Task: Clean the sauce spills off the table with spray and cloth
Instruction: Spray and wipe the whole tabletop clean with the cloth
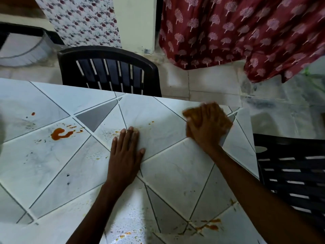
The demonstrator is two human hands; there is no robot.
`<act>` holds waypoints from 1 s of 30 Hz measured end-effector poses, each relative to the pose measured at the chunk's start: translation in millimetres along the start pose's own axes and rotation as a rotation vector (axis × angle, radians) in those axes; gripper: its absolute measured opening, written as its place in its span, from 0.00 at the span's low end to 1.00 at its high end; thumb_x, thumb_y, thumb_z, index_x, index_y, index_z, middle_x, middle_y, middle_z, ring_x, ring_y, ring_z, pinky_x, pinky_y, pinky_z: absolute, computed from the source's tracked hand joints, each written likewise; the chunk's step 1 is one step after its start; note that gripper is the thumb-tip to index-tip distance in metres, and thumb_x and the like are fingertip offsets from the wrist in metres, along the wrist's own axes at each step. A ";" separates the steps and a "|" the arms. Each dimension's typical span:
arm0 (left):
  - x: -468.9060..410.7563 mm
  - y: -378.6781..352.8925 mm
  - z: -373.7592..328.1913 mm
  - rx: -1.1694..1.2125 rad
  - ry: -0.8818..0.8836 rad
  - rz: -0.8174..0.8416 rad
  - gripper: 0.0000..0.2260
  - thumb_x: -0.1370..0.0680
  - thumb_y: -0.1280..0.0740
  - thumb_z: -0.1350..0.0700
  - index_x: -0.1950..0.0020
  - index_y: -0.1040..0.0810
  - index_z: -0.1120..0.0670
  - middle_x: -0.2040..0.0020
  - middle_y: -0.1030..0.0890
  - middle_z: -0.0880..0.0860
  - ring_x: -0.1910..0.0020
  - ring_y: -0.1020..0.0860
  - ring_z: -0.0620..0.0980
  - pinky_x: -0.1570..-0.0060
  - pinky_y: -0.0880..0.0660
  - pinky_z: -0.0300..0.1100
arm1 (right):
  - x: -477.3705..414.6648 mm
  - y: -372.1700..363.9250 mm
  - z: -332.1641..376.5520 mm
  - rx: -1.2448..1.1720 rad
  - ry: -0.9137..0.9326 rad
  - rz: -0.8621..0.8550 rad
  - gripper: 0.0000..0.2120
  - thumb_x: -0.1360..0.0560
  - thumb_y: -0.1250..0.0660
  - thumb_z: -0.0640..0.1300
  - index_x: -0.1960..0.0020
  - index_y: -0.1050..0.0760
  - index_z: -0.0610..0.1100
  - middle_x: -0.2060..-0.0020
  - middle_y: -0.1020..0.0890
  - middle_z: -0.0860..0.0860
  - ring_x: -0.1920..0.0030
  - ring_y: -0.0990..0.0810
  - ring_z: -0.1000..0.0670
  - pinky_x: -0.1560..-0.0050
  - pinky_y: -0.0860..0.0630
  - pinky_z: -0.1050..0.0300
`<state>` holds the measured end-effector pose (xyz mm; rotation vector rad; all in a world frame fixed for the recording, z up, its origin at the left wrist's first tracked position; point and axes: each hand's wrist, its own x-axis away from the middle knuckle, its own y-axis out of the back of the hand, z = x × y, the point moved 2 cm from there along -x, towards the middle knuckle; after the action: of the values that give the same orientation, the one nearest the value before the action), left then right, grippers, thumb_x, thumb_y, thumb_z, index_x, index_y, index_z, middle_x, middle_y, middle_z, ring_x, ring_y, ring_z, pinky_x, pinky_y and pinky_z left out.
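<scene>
I have my right hand (205, 125) pressed down on the orange cloth (223, 123), fingers curled over it, close to the far right corner of the table (175, 173). My left hand (125, 155) lies flat and open on the tabletop near the middle, holding nothing, its fingertips beside faint sauce specks.

The cloth looks blurred and sits near the far edge, so I judge a hard stroke could carry it off the table. It already looks stained, so it may smear sauce rather than lift it. The big sauce spill (60, 133) toward the left edge and the streaks (209, 225) near the near right edge are still unwiped; my forearm could drag through the latter.

I see no spray bottle or any container in view.
</scene>
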<state>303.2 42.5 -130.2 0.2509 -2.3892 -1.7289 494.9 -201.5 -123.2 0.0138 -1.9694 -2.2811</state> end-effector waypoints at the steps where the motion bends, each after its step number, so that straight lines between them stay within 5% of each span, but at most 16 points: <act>1: 2.1 1.3 2.8 0.000 0.017 -0.010 0.27 0.18 0.46 0.44 0.20 0.42 0.53 0.20 0.43 0.53 0.20 0.47 0.54 0.24 0.45 0.55 | -16.7 -5.1 30.4 -0.034 -0.005 0.018 0.41 0.27 0.52 0.73 0.19 0.44 0.54 0.19 0.42 0.46 0.21 0.46 0.36 0.26 0.50 0.27; 6: 15.8 12.5 22.7 0.010 0.069 -0.042 0.25 0.18 0.46 0.49 0.21 0.40 0.55 0.20 0.42 0.54 0.21 0.45 0.54 0.25 0.42 0.56 | 40.5 -21.9 132.4 -0.003 0.520 0.007 0.39 0.26 0.42 0.68 0.20 0.42 0.53 0.19 0.43 0.48 0.19 0.49 0.40 0.23 0.51 0.32; 10: 21.7 17.3 37.5 0.021 0.075 -0.040 0.25 0.18 0.45 0.49 0.21 0.41 0.54 0.20 0.43 0.52 0.20 0.47 0.53 0.24 0.44 0.56 | 115.1 -11.9 72.6 0.027 0.812 0.090 0.41 0.28 0.38 0.69 0.19 0.44 0.56 0.18 0.47 0.51 0.19 0.51 0.42 0.24 0.51 0.32; 14: 20.5 13.6 37.4 0.054 0.088 -0.063 0.25 0.18 0.45 0.49 0.21 0.41 0.54 0.19 0.44 0.52 0.20 0.48 0.53 0.24 0.46 0.56 | 65.2 -5.5 15.5 0.118 0.586 0.085 0.41 0.27 0.43 0.72 0.19 0.46 0.56 0.18 0.47 0.48 0.20 0.48 0.39 0.24 0.50 0.31; 18: 20.6 12.0 39.0 0.097 0.092 -0.067 0.25 0.18 0.45 0.50 0.21 0.41 0.54 0.20 0.44 0.51 0.20 0.49 0.51 0.23 0.48 0.55 | -15.4 -10.2 100.2 -0.011 0.212 0.034 0.39 0.24 0.49 0.69 0.19 0.44 0.50 0.19 0.44 0.43 0.21 0.46 0.34 0.24 0.49 0.31; 23: 22.3 27.4 53.4 0.147 0.125 -0.078 0.24 0.18 0.45 0.51 0.22 0.39 0.54 0.20 0.41 0.52 0.20 0.47 0.51 0.23 0.46 0.54 | 54.6 -25.7 182.4 0.010 0.681 0.000 0.39 0.26 0.40 0.66 0.20 0.41 0.51 0.19 0.42 0.45 0.20 0.47 0.38 0.23 0.48 0.35; 27: 29.6 38.2 74.9 0.107 0.137 -0.104 0.24 0.18 0.45 0.53 0.22 0.38 0.55 0.21 0.39 0.54 0.21 0.44 0.55 0.25 0.43 0.57 | 127.5 -17.9 107.5 0.055 0.943 0.109 0.42 0.28 0.36 0.68 0.19 0.43 0.54 0.18 0.48 0.49 0.19 0.52 0.41 0.23 0.50 0.34; 30: 31.6 40.6 85.4 0.122 0.168 -0.107 0.24 0.18 0.45 0.50 0.23 0.37 0.56 0.21 0.39 0.54 0.21 0.43 0.55 0.25 0.43 0.57 | 103.9 -12.3 50.0 0.074 0.866 0.136 0.42 0.28 0.38 0.69 0.19 0.44 0.55 0.18 0.47 0.49 0.19 0.51 0.40 0.26 0.45 0.30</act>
<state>250.4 126.0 -116.2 0.5278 -2.3993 -1.5379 386.2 -161.2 -119.9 0.7151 -1.5076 -1.6689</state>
